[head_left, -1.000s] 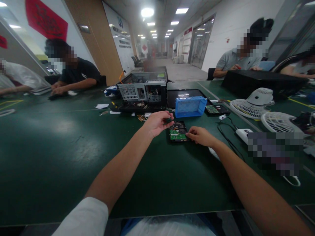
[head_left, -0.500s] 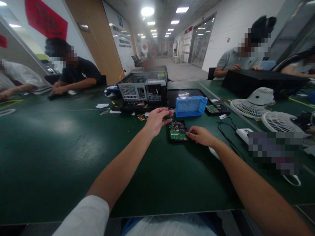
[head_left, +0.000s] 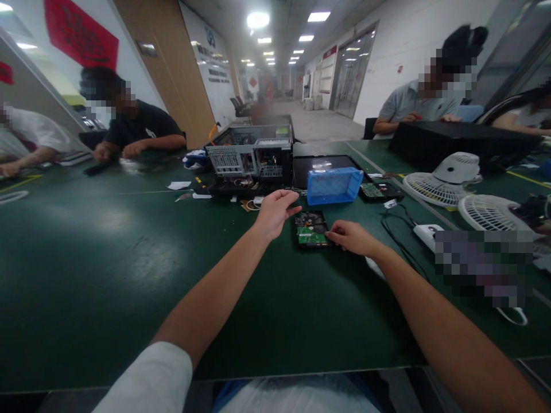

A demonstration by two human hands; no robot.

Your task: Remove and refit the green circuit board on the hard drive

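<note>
A hard drive [head_left: 310, 221] lies flat on the green table, its green circuit board facing up. My right hand [head_left: 350, 237] has thumb and fingers closed at the drive's right edge. Just beyond the drive's left side, my left hand [head_left: 275, 214] hovers with thumb and forefinger pressed together. Whatever is between those fingertips, if anything, is too small to make out. Behind the drive stands a blue plastic bin [head_left: 334, 186], tipped on its side with its open face toward me.
An open computer case [head_left: 249, 158] stands behind my left hand. Another drive [head_left: 381, 191] lies right of the bin. Farther right are white fans [head_left: 430, 186], a power strip [head_left: 426, 232] and black cables [head_left: 398, 241]. Co-workers sit at both far sides, one behind a black case [head_left: 456, 146].
My left thumb and forefinger have come closer together. My right hand and the drive stay in place. At the far left, a co-worker's hands have moved apart.
</note>
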